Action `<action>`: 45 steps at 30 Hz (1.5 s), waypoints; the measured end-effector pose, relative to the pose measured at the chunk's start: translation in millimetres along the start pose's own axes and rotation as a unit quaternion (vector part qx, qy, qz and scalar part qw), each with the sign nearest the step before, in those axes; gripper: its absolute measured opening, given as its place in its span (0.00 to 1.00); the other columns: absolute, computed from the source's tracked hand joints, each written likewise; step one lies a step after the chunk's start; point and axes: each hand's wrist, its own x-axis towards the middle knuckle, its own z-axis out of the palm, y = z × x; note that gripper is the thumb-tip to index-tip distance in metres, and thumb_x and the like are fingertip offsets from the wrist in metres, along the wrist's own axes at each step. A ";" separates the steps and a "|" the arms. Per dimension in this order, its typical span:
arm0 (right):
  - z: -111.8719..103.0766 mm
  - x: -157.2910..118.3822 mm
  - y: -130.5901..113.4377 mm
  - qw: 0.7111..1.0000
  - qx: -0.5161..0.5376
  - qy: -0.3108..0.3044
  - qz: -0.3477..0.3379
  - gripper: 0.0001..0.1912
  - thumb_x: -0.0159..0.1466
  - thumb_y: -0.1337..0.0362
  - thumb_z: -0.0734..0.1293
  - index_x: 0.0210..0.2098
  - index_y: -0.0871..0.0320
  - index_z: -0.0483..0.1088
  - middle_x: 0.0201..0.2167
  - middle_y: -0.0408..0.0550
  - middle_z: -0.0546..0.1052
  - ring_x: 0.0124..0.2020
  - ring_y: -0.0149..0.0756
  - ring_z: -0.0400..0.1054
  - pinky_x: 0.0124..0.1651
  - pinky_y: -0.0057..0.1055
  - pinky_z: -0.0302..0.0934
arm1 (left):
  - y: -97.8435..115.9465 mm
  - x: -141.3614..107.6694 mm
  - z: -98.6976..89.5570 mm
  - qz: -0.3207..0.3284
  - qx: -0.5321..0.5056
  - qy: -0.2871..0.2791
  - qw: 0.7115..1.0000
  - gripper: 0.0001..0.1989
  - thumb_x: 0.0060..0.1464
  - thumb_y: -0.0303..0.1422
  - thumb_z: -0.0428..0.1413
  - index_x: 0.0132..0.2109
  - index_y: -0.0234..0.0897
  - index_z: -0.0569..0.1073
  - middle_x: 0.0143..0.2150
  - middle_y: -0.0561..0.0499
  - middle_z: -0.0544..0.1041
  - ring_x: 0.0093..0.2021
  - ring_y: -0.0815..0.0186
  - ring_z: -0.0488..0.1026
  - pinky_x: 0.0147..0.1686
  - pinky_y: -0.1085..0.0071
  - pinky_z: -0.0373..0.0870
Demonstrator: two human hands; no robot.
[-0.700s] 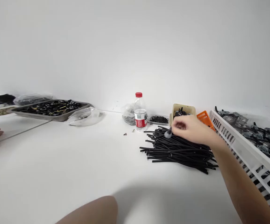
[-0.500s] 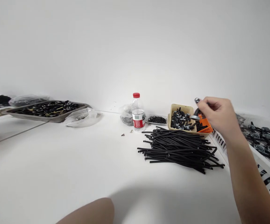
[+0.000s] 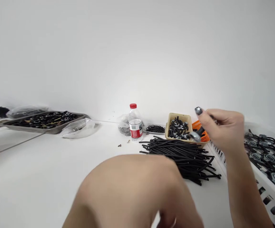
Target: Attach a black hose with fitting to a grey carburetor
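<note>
head view: your right hand (image 3: 223, 128) is raised above the right end of the desk (image 3: 44, 177), fingers curled tight, pinching a small grey-and-black fitting (image 3: 196, 135) whose metal end points down-left; a second rounded grey tip (image 3: 198, 110) shows above the index finger. that fitting hangs just over the orange basket (image 3: 205, 138), beside the tan bin (image 3: 178, 126) of similar parts. the pile of black tubes (image 3: 182, 153) lies on the desk below and left of the hand, not touched. your left hand (image 3: 137, 193) fills the near foreground, blurred; whether its fingers are spread or closed cannot be told. a white crate (image 3: 265, 190) of assembled parts sits at far right. a water bottle (image 3: 135, 123) stands upright behind the tubes.
</note>
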 end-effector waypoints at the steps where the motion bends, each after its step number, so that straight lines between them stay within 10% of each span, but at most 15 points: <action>1: 4.3 0.0 -1.4 0.999 0.005 -0.023 -0.023 0.25 0.67 0.64 0.63 0.16 0.58 0.51 0.15 0.39 0.50 0.16 0.27 0.44 0.19 0.29 0.39 | 3.8 16.0 -8.6 0.003 -0.037 -0.070 0.997 0.15 0.47 0.44 0.62 0.23 0.40 0.72 0.18 0.52 0.66 0.18 0.70 0.64 0.19 0.73 0.64; 6: 23.0 -0.6 -2.6 0.989 0.008 -0.075 -0.126 0.22 0.63 0.70 0.59 0.18 0.59 0.44 0.15 0.38 0.48 0.18 0.27 0.43 0.21 0.27 0.41 | 1.8 59.8 -29.7 -0.037 0.015 0.144 0.989 0.18 0.48 0.38 0.61 0.25 0.37 0.59 0.19 0.59 0.58 0.19 0.75 0.53 0.18 0.76 0.52; 11: 26.2 -2.8 1.2 0.982 0.018 -0.100 -0.157 0.19 0.62 0.73 0.58 0.19 0.59 0.46 0.15 0.37 0.49 0.18 0.27 0.42 0.24 0.27 0.43 | -7.9 61.0 -21.8 -0.101 0.087 0.198 0.971 0.28 0.38 0.42 0.67 0.32 0.40 0.54 0.24 0.61 0.56 0.21 0.76 0.49 0.17 0.77 0.46; 20: 30.6 -8.7 -3.0 0.978 0.028 -0.117 -0.171 0.17 0.57 0.73 0.58 0.17 0.60 0.45 0.15 0.37 0.49 0.18 0.27 0.42 0.22 0.28 0.41 | -22.0 68.5 -24.8 -0.132 0.059 0.032 0.989 0.32 0.36 0.52 0.66 0.41 0.41 0.61 0.32 0.57 0.68 0.28 0.69 0.65 0.22 0.75 0.56; 30: 25.5 -10.1 -20.1 0.983 0.058 -0.102 -0.144 0.16 0.55 0.73 0.57 0.17 0.60 0.42 0.15 0.37 0.45 0.18 0.25 0.39 0.19 0.26 0.36 | -18.6 69.8 -16.5 -0.030 0.152 0.113 0.981 0.28 0.38 0.55 0.58 0.24 0.38 0.54 0.17 0.61 0.53 0.18 0.75 0.46 0.16 0.73 0.42; 45: 27.0 -14.1 -33.1 0.984 0.081 -0.101 -0.123 0.16 0.54 0.73 0.56 0.15 0.60 0.43 0.14 0.37 0.45 0.16 0.25 0.39 0.18 0.26 0.37 | -10.6 63.3 -21.5 0.037 0.241 0.124 0.962 0.29 0.40 0.57 0.56 0.22 0.37 0.54 0.15 0.60 0.53 0.17 0.75 0.48 0.17 0.72 0.43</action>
